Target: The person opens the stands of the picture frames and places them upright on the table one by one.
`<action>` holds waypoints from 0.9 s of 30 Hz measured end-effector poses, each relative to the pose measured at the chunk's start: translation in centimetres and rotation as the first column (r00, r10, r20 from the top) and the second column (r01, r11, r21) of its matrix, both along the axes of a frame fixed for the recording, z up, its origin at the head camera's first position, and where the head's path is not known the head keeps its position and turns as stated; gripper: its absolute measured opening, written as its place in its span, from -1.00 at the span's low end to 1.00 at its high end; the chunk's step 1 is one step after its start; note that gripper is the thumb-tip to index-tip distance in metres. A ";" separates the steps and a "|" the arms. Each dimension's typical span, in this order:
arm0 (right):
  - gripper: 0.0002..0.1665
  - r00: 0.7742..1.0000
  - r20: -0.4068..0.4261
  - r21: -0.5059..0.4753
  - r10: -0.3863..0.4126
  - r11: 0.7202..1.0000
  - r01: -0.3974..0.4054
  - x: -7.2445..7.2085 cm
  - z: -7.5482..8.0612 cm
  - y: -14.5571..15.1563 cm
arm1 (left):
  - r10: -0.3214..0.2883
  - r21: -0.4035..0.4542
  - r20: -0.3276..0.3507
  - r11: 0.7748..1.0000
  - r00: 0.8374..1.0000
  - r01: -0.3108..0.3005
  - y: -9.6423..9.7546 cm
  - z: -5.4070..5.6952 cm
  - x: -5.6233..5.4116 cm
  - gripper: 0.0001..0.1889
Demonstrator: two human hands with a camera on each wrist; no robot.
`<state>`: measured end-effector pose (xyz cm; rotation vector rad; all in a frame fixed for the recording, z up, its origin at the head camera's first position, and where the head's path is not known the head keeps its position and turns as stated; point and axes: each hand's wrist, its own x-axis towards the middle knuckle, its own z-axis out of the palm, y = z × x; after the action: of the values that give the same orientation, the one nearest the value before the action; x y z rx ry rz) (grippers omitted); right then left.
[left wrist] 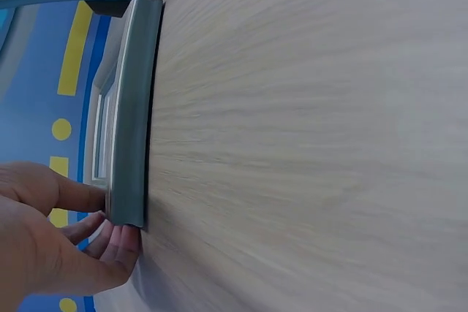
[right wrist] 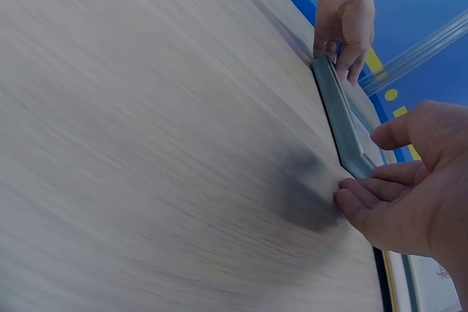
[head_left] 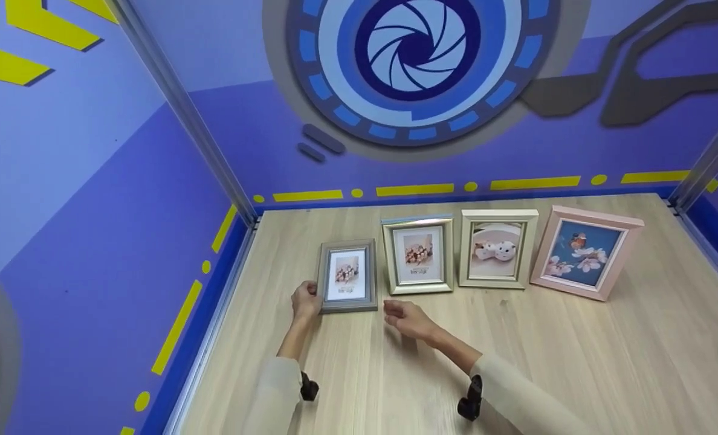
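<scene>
A grey picture frame (head_left: pixel 348 276) with a flower print leans back at the left of a row of frames. My left hand (head_left: pixel 306 301) holds its lower left corner; in the left wrist view the thumb of that left hand (left wrist: pixel 51 235) lies on the front and the fingers go behind the edge. Just off the lower right corner is my right hand (head_left: pixel 412 320), its fingers loosely bent and holding nothing. The right wrist view shows this right hand (right wrist: pixel 417 188) with thumb and fingers spread near the grey frame's corner (right wrist: pixel 355 162).
To the right stand a gold frame (head_left: pixel 388 260), a cream frame (head_left: pixel 466 251) with a picture of white round figures, and a pink frame (head_left: pixel 545 248) with a bird and blossoms. All rest on a wooden table (head_left: pixel 576 362), with a patterned purple wall (head_left: pixel 232 139) behind.
</scene>
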<state>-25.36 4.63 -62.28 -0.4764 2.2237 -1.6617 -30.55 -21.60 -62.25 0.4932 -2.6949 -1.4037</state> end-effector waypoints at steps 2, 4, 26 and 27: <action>-0.41 1.000 0.007 -0.003 -0.003 1.000 0.003 0.0 -0.2 0.1 | -0.024 -0.025 0.015 0.999 1.000 0.024 0.1 0.2 0.4 -0.62; -0.42 1.000 0.011 -0.008 -0.008 1.000 0.009 0.0 -0.3 0.1 | -0.051 -0.041 0.048 0.998 0.998 0.053 0.2 0.5 0.8 -0.60; -0.67 0.955 -0.205 0.043 -0.214 0.973 0.227 -0.6 -1.4 -1.7 | -0.075 -0.151 0.120 0.984 0.990 0.093 0.7 0.7 -1.1 -0.73; -0.70 0.953 -0.209 0.033 -0.219 0.973 0.231 -0.5 -1.4 -1.8 | -0.067 -0.168 0.109 0.982 0.992 0.085 0.8 0.6 -1.3 -0.79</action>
<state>-25.90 2.80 -63.68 -0.4078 2.5517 -1.7207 -31.85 -20.83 -61.69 0.4658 -2.9135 -1.1762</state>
